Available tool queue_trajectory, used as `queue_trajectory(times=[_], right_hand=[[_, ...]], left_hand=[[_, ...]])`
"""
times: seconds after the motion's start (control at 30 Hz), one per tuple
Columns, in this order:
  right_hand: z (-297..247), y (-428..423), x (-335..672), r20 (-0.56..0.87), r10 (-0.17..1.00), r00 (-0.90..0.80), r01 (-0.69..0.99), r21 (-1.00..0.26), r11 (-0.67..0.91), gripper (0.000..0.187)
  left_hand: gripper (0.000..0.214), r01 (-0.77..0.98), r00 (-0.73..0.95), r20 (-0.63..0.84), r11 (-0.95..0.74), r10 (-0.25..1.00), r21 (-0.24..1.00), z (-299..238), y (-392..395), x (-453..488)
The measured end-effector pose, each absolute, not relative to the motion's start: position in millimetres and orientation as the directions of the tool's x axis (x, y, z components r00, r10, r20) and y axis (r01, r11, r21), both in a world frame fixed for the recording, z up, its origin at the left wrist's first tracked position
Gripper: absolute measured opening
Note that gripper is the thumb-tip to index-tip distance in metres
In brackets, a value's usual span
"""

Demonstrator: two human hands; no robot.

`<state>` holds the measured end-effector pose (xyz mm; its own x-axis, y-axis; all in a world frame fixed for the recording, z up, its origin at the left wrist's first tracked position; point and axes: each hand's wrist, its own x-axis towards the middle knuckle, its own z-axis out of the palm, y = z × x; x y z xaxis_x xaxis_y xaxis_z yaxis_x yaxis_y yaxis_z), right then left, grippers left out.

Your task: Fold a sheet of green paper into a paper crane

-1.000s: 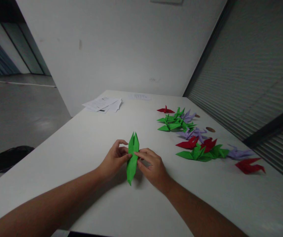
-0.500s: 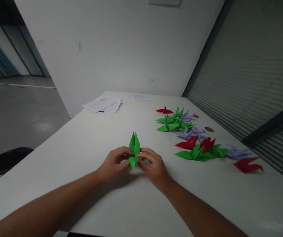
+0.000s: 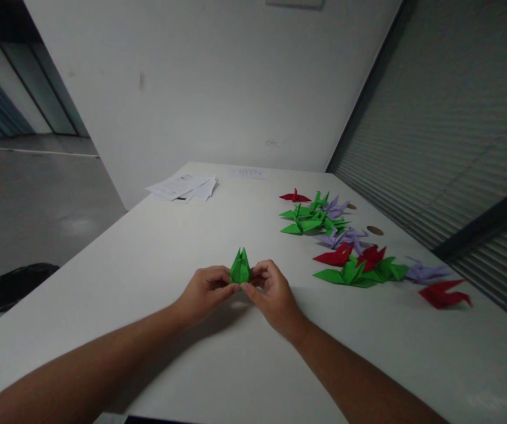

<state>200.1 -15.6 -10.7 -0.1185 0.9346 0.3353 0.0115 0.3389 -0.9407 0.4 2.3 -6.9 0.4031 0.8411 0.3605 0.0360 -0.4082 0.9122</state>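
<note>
A partly folded green origami paper (image 3: 240, 268) stands upright between my two hands, its two narrow points facing away from me. My left hand (image 3: 206, 291) pinches its lower left side, thumb in front and fingers behind. On the other side my right hand (image 3: 273, 294) grips the lower right edge, its thumb pressed at the bottom close to the left thumb. The lower flap is folded up or hidden behind the thumbs; I cannot tell which. Both hands are just above the white table (image 3: 147, 265).
Folded green cranes (image 3: 308, 218), purple cranes (image 3: 341, 238) and red cranes (image 3: 445, 294) lie along the table's right side, near two brown round spots. Printed sheets (image 3: 182, 187) rest at the far left. A black bin (image 3: 12, 288) is on the floor, left. Blinds (image 3: 434, 135) line the right.
The green paper's lower point, which hung toward me, no longer shows, and the piece looks shorter. Both thumbs have come together at its bottom edge.
</note>
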Motion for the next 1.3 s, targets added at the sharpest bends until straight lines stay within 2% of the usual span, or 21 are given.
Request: queue_trajectory(times=[0.13,0.23,0.4,0.6,0.9,1.1,1.3], right_hand=[[-13,-15,198,0.266,0.957,-0.118,-0.051,-0.964,0.262,0.035],[-12,-15,198,0.237,0.961,-0.139,-0.089,-0.970,0.227,0.037],[-11,-14,199,0.208,0.967,-0.147,-0.107,-0.975,0.193,0.041],[-6,-11,201,0.227,0.971,-0.077,-0.084,-0.972,0.220,0.032],[-4,-10,203,0.179,0.983,-0.033,-0.104,-0.979,0.175,0.033],[-3,-12,204,0.173,0.977,-0.126,-0.166,-0.975,0.151,0.031],[-4,-14,202,0.169,0.967,-0.191,-0.222,-0.967,0.125,0.035]], left_hand=[[0.035,-0.140,0.344,0.267,-0.232,0.900,0.963,-13,1,5],[0.041,-0.206,0.359,0.237,-0.171,0.903,0.963,-14,1,7],[0.038,-0.114,0.418,0.192,-0.158,0.888,0.981,-15,0,6],[0.032,0.048,0.463,0.129,-0.170,0.877,0.984,-13,-3,6],[0.031,-0.011,0.479,0.146,-0.161,0.865,0.987,-17,-2,7],[0.038,-0.188,0.423,0.137,-0.061,0.896,0.980,-10,-1,8],[0.040,-0.242,0.347,0.146,-0.062,0.926,0.968,-7,2,8]])
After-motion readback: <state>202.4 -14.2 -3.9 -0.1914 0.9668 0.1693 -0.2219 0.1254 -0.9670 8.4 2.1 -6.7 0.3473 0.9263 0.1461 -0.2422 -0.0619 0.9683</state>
